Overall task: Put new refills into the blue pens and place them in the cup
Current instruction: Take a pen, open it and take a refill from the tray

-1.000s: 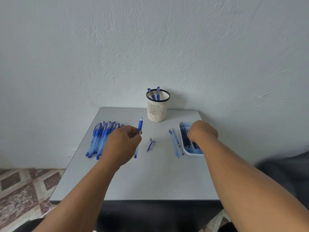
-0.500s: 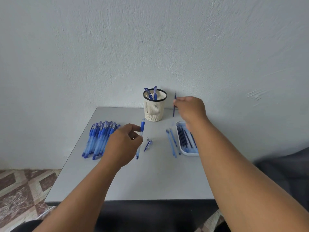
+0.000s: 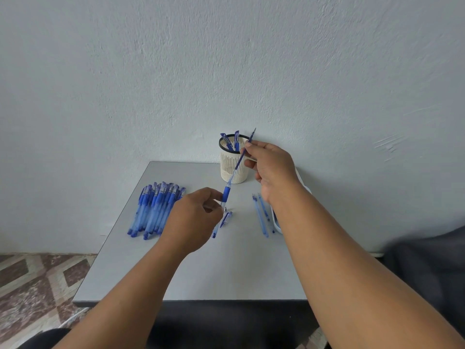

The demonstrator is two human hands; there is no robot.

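One refill (image 3: pixel 243 154), pinched by R hand (image 3: pixel 271 170), is now slid into pen barrel (image 3: pixel 224 197) gripped by L hand (image 3: pixel 195 217), cup (image 3: pixel 234 162) at 12 o'clock; grey table (image 3: pixel 201 273), pale wall (image 3: pixel 226 71)

The pens (image 3: pixel 156 210) look like translucent blue plastic with a light shine, and the cup (image 3: pixel 232 170) is cream plastic with many small holes and a black rim. The table (image 3: pixel 201 273) is smooth, matt grey; the wall (image 3: pixel 226 71) is rough painted plaster.
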